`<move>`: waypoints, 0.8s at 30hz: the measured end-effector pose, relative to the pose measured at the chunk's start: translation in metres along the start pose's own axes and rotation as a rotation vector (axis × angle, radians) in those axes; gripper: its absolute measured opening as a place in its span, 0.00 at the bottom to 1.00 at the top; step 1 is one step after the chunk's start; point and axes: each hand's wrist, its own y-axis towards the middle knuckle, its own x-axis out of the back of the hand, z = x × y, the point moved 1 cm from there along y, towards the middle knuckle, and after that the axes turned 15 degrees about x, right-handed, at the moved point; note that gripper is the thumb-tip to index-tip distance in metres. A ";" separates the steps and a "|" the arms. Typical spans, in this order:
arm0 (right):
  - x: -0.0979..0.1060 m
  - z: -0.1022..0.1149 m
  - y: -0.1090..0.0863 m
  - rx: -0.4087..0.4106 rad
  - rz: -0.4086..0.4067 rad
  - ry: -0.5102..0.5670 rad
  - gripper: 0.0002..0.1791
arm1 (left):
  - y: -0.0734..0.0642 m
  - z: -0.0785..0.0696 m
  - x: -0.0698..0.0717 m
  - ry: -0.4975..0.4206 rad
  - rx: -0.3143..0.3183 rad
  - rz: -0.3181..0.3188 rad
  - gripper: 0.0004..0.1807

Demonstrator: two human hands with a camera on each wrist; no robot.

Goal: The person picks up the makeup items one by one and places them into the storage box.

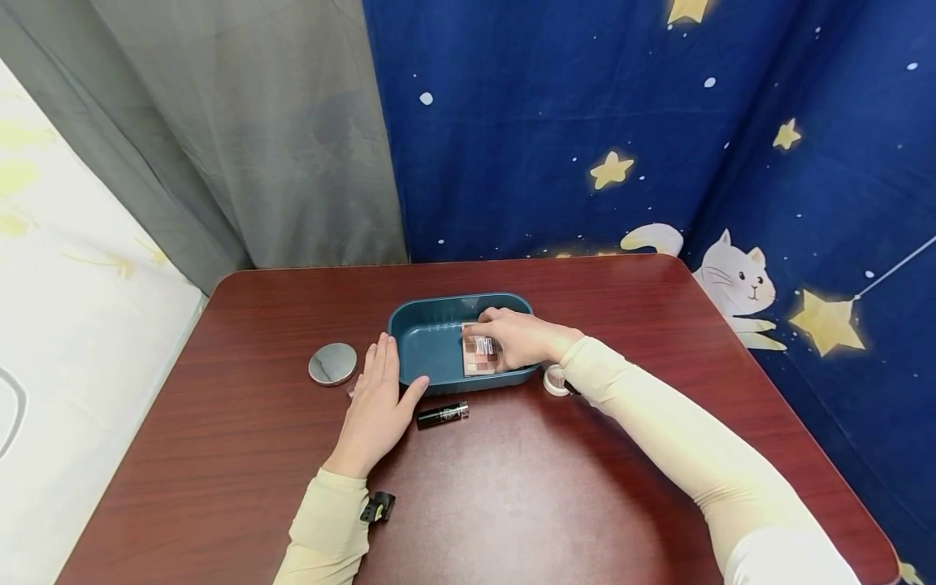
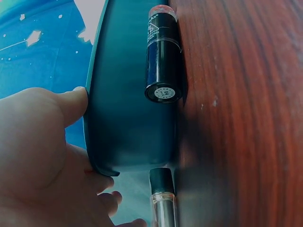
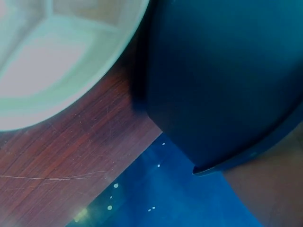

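A teal plastic basin (image 1: 431, 349) sits on the table. My right hand (image 1: 522, 337) reaches over its right side and pinches an eyeshadow palette (image 1: 478, 361) between thumb and fingers; the palette is in the basin's right half. With fingers extended, my left hand (image 1: 371, 422) rests against the basin's left end. In the left wrist view its thumb (image 2: 75, 104) touches the rim. The right wrist view shows the basin's outer wall (image 3: 213, 85), the palette being hidden there.
A black lipstick tube (image 1: 442, 415) lies before the basin. A small clear tube with a black cap (image 2: 162, 182) is near my left fingers. A round silver compact (image 1: 332, 364) lies left, and a round white-rimmed container (image 1: 556, 380) stands under my right wrist. Curtains (image 1: 512, 122) hang behind the table.
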 end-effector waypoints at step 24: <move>0.009 0.008 -0.002 -0.007 0.037 0.008 0.45 | -0.002 -0.001 0.001 -0.009 -0.001 0.001 0.48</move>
